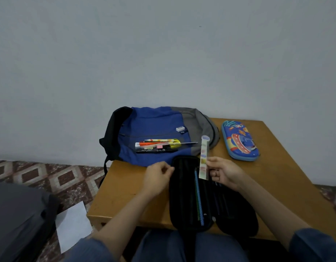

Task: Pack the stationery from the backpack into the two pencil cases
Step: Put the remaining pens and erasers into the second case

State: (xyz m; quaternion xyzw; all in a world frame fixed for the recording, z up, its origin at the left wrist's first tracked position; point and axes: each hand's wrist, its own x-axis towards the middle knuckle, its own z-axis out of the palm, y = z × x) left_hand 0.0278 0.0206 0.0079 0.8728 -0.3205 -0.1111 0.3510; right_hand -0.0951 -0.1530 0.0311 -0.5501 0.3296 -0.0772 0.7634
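Your right hand (223,172) pinches a patterned ruler (204,157) above the open black pencil case (184,195), your left hand (158,174) seems curled on its edge, remaining stationery (157,145) lying on the backpack (154,121).

Backpack (155,125) matt cloth; table (276,167) smooth wood; blue pencil case (240,140) glossy.
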